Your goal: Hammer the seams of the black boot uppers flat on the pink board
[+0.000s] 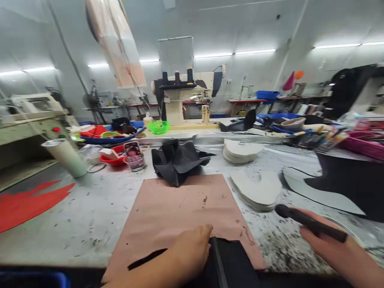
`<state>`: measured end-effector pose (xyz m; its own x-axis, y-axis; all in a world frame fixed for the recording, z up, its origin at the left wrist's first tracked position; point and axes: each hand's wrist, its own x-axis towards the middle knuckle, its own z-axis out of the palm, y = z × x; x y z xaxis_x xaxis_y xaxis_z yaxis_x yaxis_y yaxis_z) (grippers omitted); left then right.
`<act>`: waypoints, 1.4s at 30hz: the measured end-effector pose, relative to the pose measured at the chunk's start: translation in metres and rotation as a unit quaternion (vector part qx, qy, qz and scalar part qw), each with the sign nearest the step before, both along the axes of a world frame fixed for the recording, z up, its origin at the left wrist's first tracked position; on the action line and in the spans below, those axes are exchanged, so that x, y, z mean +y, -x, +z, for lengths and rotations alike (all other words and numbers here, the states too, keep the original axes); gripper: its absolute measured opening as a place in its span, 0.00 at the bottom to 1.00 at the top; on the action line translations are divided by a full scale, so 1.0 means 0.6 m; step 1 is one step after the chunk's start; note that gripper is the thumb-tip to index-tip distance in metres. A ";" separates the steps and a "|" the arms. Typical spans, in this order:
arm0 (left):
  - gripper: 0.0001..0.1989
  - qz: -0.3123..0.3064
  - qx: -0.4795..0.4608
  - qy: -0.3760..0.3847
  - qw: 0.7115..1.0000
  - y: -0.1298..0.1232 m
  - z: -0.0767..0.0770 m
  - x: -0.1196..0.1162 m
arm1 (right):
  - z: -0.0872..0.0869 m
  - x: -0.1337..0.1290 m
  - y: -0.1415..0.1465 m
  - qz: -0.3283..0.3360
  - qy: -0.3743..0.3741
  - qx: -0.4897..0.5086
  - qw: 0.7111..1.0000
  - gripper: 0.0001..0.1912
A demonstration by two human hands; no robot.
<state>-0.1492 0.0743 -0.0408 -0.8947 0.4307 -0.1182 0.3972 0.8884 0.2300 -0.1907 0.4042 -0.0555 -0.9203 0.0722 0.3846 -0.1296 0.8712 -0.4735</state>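
Note:
My left hand [193,248] lies on a black shoe-upper-like piece [234,260] at the near edge of the pink board [177,204]. Its fingers are curled and pressed onto the piece, which has a raised seam or fold running along it. My right hand [327,244], off to the right of the board, is closed around a dark stick-like tool [312,225] with a rounded knob at its far end; its exact kind is unclear. Beyond the board's far edge sits a crumpled heap of black pieces [180,160].
Stacks of white cut pieces [256,190] lie right of the board, beside a large black sheet [348,184]. Red material [30,204], a leaning roll [66,158] and a red tray [115,156] are at left. Behind stands a sewing machine [186,100].

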 end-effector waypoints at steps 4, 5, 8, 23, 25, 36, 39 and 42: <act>0.19 -0.210 0.195 0.083 0.954 0.011 -0.037 0.031 | 0.076 -0.052 0.008 0.095 -0.053 -0.149 0.983 0.17; 0.16 -0.239 0.239 0.095 0.936 0.016 -0.037 0.033 | 0.090 -0.072 0.008 0.128 -0.069 -0.164 0.976 0.17; 0.05 -0.265 0.193 0.117 0.937 0.040 -0.021 0.041 | 0.103 -0.135 0.006 0.214 -0.157 -0.195 0.944 0.12; 0.13 -0.211 0.152 -0.238 0.936 0.075 -0.055 0.031 | 0.081 -0.159 0.016 0.254 -0.226 -0.262 0.903 0.05; 0.15 -0.249 0.189 -0.219 0.924 0.076 -0.047 0.035 | 0.079 -0.162 0.017 0.213 -0.198 -0.250 0.923 0.06; 0.11 -0.225 0.145 -0.218 0.939 0.080 -0.054 0.030 | 0.068 -0.192 0.030 0.222 -0.228 -0.281 0.905 0.09; 0.11 -0.179 0.059 -0.259 0.947 0.084 -0.058 0.022 | 0.068 -0.195 0.032 0.230 -0.241 -0.294 0.896 0.09; 0.12 -0.192 0.095 -0.275 0.937 0.081 -0.061 0.020 | 0.072 -0.193 0.031 0.227 -0.239 -0.280 0.902 0.08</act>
<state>-0.1980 0.0863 -0.0774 -0.6445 0.6738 0.3614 0.7429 0.4400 0.5044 -0.2096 0.2885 -0.0124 -0.8731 -0.4115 -0.2615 -0.3813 0.9105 -0.1600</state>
